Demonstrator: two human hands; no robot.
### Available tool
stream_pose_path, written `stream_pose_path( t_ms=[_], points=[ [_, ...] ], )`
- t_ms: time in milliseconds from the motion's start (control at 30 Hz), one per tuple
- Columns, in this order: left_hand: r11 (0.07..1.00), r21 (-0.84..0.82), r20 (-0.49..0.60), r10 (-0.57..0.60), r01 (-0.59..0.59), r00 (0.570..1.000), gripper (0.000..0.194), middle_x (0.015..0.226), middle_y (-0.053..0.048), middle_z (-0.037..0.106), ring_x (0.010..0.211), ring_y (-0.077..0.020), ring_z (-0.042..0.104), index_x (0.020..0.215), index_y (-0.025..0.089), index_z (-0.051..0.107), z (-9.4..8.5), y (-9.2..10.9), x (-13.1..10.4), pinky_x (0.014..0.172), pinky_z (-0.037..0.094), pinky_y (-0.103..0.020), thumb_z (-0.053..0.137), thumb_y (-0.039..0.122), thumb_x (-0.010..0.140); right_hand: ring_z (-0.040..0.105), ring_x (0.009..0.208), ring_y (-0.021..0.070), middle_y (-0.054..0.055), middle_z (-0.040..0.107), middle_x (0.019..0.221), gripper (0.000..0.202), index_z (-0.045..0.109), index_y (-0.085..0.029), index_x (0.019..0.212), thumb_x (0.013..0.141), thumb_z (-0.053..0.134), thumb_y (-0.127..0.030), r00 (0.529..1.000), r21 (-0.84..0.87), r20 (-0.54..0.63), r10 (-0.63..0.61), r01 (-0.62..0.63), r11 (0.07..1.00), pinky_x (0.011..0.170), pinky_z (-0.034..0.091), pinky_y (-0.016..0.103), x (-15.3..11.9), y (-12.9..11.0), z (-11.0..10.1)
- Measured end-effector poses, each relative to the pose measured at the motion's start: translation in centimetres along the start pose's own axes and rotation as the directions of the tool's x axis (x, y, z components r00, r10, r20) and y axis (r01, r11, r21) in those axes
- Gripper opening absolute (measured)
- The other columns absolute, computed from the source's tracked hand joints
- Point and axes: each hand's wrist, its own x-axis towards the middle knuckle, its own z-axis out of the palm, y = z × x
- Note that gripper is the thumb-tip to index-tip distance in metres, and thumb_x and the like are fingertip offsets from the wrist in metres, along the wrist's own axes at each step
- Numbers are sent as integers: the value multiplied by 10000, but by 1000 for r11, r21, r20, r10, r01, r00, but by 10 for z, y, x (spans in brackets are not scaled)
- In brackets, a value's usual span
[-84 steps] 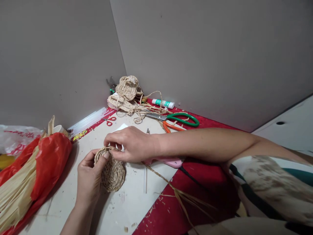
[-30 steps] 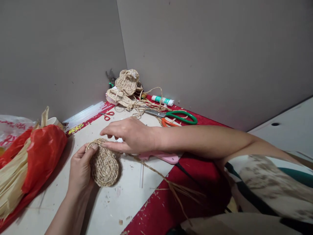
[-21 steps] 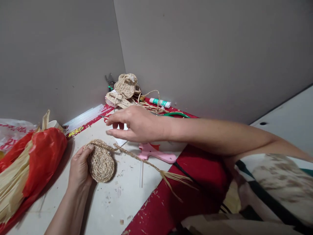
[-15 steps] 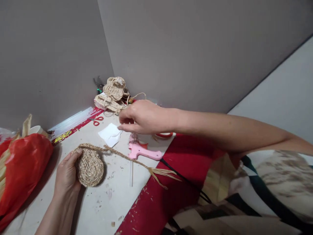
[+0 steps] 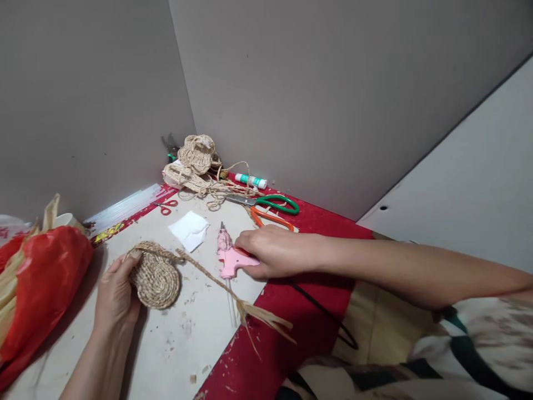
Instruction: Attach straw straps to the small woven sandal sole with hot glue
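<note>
In my left hand (image 5: 119, 286), thumb on top, is a flat coiled piece of braided straw (image 5: 158, 283), held by its left edge above the table. A thin straw braid (image 5: 204, 269) with a loose, frayed tail extends right from near the coil; I cannot tell whether the two are still joined. My right hand (image 5: 266, 250) is closed around the handle of a pink glue gun (image 5: 227, 255) lying on the table. A clear glue stick (image 5: 231, 305) sticks out of its back end, and the braid crosses over it.
Scissors with green and orange handles (image 5: 283, 204) lie beyond my right hand. Woven straw pieces (image 5: 197, 155), a glue tube (image 5: 251, 180) and small red scissors (image 5: 167, 207) sit near the wall. White paper (image 5: 189, 230) lies mid-table; a red bag (image 5: 50, 278) stands left. A black cord (image 5: 320, 311) trails right.
My right hand has moved down and right, from above the scissors area to the glue gun's handle. The scissors are now uncovered. The braid's tail has shifted down; my left hand stays nearly still.
</note>
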Motion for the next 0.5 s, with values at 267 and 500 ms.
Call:
stream_pose_path(
  t_ms=[267,500],
  points=[
    [999,15,34,34,-34,999,258,683,17,670,630,-96,582,711,150,728,-1,-2,-2,571,467,-174,857,220,500,522,683,149,74,635,815,244,650,-128,860,759,644,-351,906,350,-394,157,-11,937,639,389,284,0,28,-27],
    [996,47,63,74,-77,995,271,720,17,674,645,-96,569,753,167,740,0,-1,-7,583,458,-182,865,244,524,460,513,86,-19,546,658,288,576,-178,944,740,682,-351,828,919,-380,412,287,270,450,367,218,6,24,-37]
  ],
)
